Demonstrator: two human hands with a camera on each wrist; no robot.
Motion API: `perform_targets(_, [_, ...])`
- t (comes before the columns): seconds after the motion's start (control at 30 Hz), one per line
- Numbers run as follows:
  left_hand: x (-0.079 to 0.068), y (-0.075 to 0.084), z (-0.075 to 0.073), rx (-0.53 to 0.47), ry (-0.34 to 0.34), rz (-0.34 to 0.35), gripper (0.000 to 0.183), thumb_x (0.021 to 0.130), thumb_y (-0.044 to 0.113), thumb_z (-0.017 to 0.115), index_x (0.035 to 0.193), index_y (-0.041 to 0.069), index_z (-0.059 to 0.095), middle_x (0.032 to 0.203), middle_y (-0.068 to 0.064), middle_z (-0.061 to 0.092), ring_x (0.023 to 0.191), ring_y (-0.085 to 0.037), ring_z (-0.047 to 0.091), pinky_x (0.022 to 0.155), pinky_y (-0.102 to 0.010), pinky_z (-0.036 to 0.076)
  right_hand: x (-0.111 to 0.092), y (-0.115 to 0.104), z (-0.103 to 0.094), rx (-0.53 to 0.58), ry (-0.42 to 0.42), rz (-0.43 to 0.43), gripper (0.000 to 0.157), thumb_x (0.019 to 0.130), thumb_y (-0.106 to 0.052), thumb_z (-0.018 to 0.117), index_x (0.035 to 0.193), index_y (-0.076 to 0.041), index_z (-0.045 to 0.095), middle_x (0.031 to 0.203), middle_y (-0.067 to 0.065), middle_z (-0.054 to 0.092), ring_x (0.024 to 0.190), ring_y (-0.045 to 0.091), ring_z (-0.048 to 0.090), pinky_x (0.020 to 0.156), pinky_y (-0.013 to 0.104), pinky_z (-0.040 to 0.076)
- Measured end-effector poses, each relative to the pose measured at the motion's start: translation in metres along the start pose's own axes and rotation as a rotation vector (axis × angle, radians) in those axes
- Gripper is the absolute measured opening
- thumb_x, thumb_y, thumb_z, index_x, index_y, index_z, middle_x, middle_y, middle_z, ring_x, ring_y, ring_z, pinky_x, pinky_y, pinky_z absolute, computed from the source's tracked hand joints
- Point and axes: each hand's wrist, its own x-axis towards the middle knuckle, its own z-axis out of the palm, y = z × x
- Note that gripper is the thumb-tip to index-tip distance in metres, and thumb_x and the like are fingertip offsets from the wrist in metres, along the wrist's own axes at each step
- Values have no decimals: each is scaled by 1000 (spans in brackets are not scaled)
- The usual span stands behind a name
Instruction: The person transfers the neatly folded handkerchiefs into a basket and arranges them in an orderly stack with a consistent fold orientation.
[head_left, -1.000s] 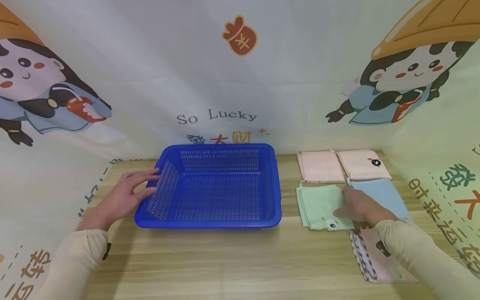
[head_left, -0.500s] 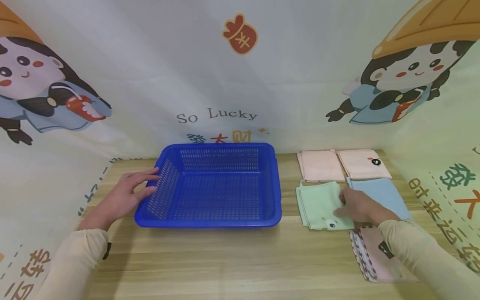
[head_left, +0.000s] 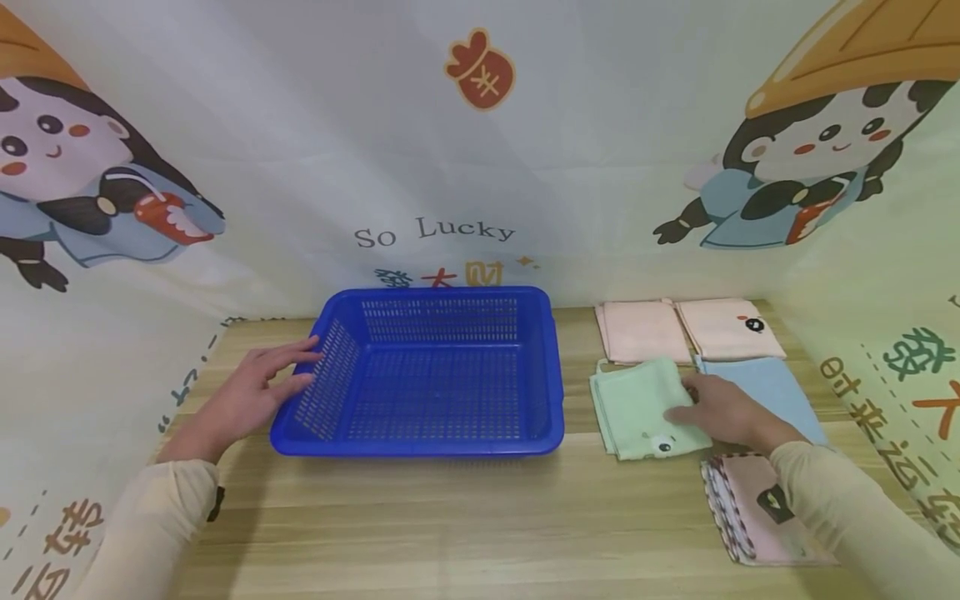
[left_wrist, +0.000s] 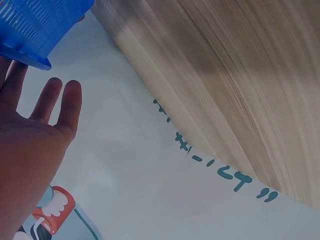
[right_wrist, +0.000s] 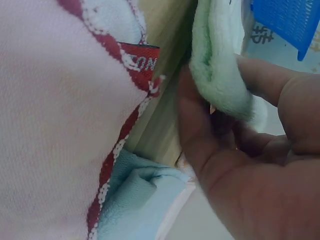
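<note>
My right hand (head_left: 723,408) pinches the right edge of a folded mint-green towel (head_left: 637,408) between thumb and fingers. In the right wrist view, the green towel's thick fold (right_wrist: 215,65) sits between the thumb and the fingers. A small printed face marks the towel's near corner. At the left, my left hand (head_left: 251,400) rests with extended fingers at the left rim of a blue plastic basket (head_left: 555,392). The left wrist view shows two straight fingers (left_wrist: 70,105) apart from the basket's edge, while others reach up to it.
Two pale pink folded towels (head_left: 641,332) lie behind the green one. A blue towel (head_left: 776,392) is partly behind my right hand, and a pink towel (head_left: 750,500) with a checked edge lies nearer, partly under the sleeve. A printed cloth backdrop (head_left: 600,167) surrounds the wooden table (head_left: 420,525).
The green towel's far right part has risen slightly, and its right edge is drawn up with my right hand. My left hand and the basket have stayed in place.
</note>
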Motion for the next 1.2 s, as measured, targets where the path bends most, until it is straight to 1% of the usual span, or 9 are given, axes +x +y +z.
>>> perform_targets(0.2, [-1, -4, 0, -1, -2, 11, 50, 108, 42, 47, 151, 17, 50, 168, -7, 32, 149, -46, 24, 111, -75, 26, -3, -1, -2, 103, 31, -70, 56, 101, -34, 64, 140, 4, 52, 123, 22, 69, 93, 17, 65, 79, 33, 52])
perform_targets(0.33, [-4, -8, -1, 10, 4, 11, 50, 109, 41, 45, 153, 18, 48, 169, -6, 31, 150, -45, 24, 112, -74, 25, -3, -4, -5, 262, -11, -71, 60, 102, -29, 62, 149, 2, 43, 136, 25, 61, 98, 17, 65, 78, 31, 52])
perform_targets(0.47, [-5, -10, -1, 1, 15, 11, 49, 109, 42, 45, 152, 19, 49, 169, -6, 32, 149, -45, 25, 111, -75, 27, -4, -8, -6, 358, -40, -56, 66, 101, -23, 60, 154, 4, 32, 143, 31, 53, 102, 20, 66, 77, 31, 55])
perform_targets(0.6, [-4, -12, 0, -30, 16, 5, 48, 108, 42, 46, 150, 20, 51, 169, -5, 31, 150, -43, 26, 110, -72, 32, -6, -10, -5, 373, -31, -49, 67, 102, -23, 60, 155, 5, 30, 146, 33, 50, 114, 28, 66, 84, 34, 57])
perform_targets(0.8, [-2, -13, 3, -94, -5, -21, 45, 108, 43, 46, 146, 21, 55, 170, -3, 29, 152, -44, 25, 111, -70, 34, -11, -10, -3, 344, -20, -47, 67, 104, -27, 58, 155, 6, 30, 152, 34, 45, 132, 42, 56, 89, 37, 54])
perform_targets(0.87, [-2, -13, 4, -111, -12, -34, 44, 108, 43, 45, 145, 21, 55, 171, -2, 27, 152, -44, 24, 112, -69, 34, -12, -10, -3, 354, -16, -56, 64, 104, -26, 58, 153, 7, 32, 151, 33, 47, 128, 37, 59, 89, 35, 54])
perform_targets(0.97, [-1, -13, 4, -126, -15, -38, 43, 109, 42, 45, 144, 21, 55, 171, -2, 25, 154, -44, 22, 113, -69, 33, -12, -12, -6, 390, -15, -63, 60, 104, -24, 58, 150, 6, 35, 146, 29, 54, 113, 22, 67, 85, 30, 54])
perform_targets(1.07, [-1, -14, 4, -140, -17, -27, 42, 109, 41, 45, 143, 19, 55, 171, -3, 25, 155, -46, 21, 113, -70, 33, -12, -15, -10, 416, -14, -64, 58, 104, -24, 57, 149, 5, 36, 142, 26, 58, 97, 9, 68, 79, 28, 55])
perform_targets(1.2, [0, -14, 4, -152, -29, -30, 44, 109, 44, 44, 144, 20, 54, 172, 0, 23, 156, -45, 20, 112, -70, 34, -14, -22, -16, 377, 15, -48, 63, 105, -30, 57, 151, 4, 33, 144, 26, 55, 85, 8, 61, 79, 29, 52])
